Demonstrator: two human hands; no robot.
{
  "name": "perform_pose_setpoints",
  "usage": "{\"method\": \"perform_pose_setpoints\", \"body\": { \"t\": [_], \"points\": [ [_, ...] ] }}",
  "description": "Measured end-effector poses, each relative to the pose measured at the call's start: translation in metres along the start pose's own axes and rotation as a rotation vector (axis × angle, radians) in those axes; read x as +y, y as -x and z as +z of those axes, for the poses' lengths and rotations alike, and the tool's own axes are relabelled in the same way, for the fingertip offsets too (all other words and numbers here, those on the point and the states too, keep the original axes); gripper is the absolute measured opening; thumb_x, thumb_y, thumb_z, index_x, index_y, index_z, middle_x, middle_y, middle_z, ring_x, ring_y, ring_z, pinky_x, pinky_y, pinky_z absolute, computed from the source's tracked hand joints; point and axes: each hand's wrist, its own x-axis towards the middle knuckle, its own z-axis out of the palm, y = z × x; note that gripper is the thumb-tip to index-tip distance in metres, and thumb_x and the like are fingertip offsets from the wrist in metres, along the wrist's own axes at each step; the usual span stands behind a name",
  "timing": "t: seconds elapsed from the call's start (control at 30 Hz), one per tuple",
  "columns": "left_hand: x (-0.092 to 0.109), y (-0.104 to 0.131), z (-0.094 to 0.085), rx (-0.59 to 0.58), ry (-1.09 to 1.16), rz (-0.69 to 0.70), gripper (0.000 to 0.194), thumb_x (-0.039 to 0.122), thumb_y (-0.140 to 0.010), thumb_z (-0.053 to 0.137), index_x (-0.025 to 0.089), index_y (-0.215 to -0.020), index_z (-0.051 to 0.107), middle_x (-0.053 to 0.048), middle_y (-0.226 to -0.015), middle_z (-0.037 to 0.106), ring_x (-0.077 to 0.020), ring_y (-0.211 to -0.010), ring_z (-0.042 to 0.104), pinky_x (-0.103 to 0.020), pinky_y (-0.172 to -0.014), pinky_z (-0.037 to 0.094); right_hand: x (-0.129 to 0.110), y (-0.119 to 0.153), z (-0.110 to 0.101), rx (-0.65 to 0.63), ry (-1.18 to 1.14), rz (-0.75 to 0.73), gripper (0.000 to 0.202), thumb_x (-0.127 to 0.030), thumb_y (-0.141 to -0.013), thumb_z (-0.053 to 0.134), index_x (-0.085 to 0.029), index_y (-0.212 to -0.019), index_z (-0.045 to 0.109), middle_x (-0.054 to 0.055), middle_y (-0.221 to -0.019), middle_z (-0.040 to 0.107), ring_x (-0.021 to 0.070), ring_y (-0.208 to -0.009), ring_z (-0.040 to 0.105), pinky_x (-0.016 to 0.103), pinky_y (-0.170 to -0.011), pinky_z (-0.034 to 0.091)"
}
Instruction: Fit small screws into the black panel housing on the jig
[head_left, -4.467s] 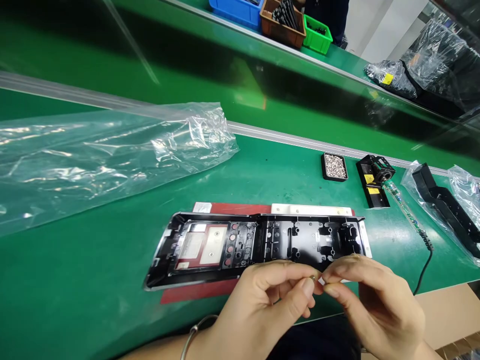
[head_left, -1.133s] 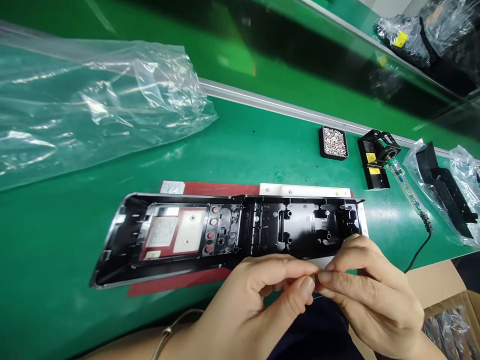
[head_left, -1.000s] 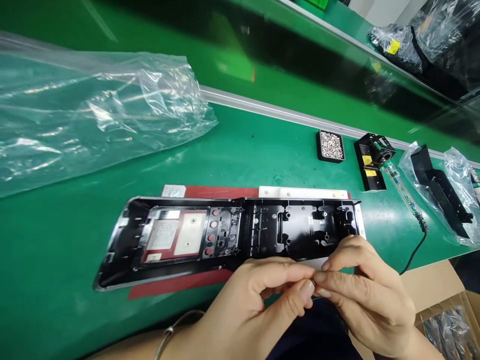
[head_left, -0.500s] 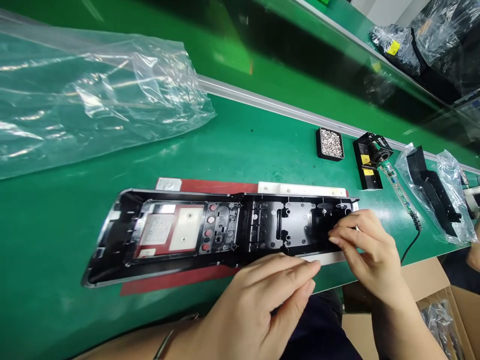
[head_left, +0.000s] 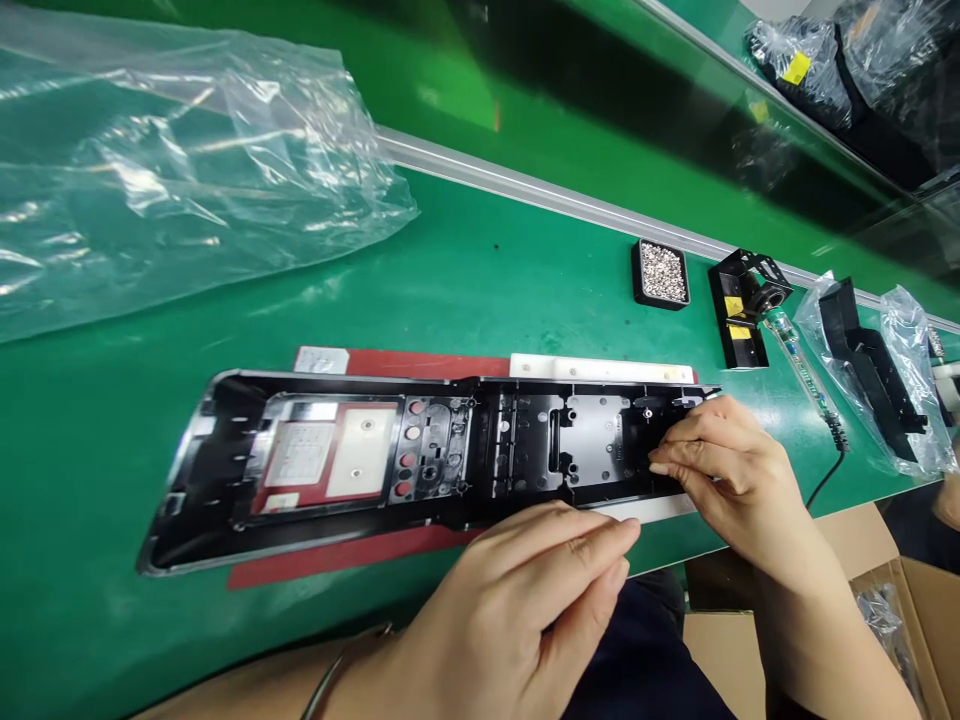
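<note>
A long black plastic housing [head_left: 525, 440] lies open side up on a red and white fixture [head_left: 600, 369]. Pinched fingertips of my right hand [head_left: 712, 455] are inside the housing's right end; anything between them is too small to make out. A small metal piece [head_left: 648, 413] stands in the housing just left of that hand. My left hand [head_left: 540, 590] is by the housing's near edge, its fingers pressed together and pointing right; whatever they might hold is hidden.
A small black tray of metal parts [head_left: 663, 273] sits behind the housing. Further right are a soldering iron [head_left: 806, 375] in its black stand [head_left: 739, 320] and a bagged black part [head_left: 874, 370]. Clear plastic [head_left: 187, 170] covers the back left. A cardboard box [head_left: 926, 620] is lower right.
My right hand has shifted slightly left within the housing's right end, fingers still pinched. The view has moved a little; my left hand looks much the same.
</note>
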Motion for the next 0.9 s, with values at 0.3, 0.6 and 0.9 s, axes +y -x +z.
{"method": "perform_pose_setpoints", "body": {
  "t": [0.3,0.6,0.9],
  "points": [
    [-0.002,0.004,0.0,0.009,-0.115,0.07,0.025,0.009,-0.093,0.051,0.014,-0.116,0.059,-0.001,-0.105,0.064,-0.0089,-0.096,0.058,-0.02,-0.096,0.046,-0.001,-0.003,-0.002,-0.022,0.019,-0.032,0.017,-0.01,-0.106,0.05,-0.009,-0.095,0.064,0.004,-0.099,0.051,0.0202,-0.088,0.046,0.035,-0.078,0.037],
    [-0.011,0.003,-0.001,-0.012,-0.43,0.271,0.031,-0.002,-0.086,0.053,0.008,-0.114,0.061,-0.013,-0.117,0.06,-0.0271,-0.115,0.051,-0.046,-0.098,0.045,0.019,0.058,0.011,0.996,-0.27,0.542,0.031,-0.028,-0.082,0.083,-0.005,-0.09,0.065,0.009,-0.087,0.051,0.0141,-0.078,0.052,0.018,-0.067,0.044],
    [-0.026,0.001,0.006,-0.145,-0.607,0.379,0.031,0.005,-0.092,0.044,0.013,-0.119,0.058,-0.008,-0.109,0.063,-0.027,-0.106,0.054,-0.048,-0.091,0.046,0.088,0.034,-0.001,1.548,-1.135,0.827,0.017,-0.022,-0.106,0.051,-0.009,-0.107,0.041,0.005,-0.094,0.048,0.005,-0.073,0.053,0.008,-0.06,0.052]
  ]
}}
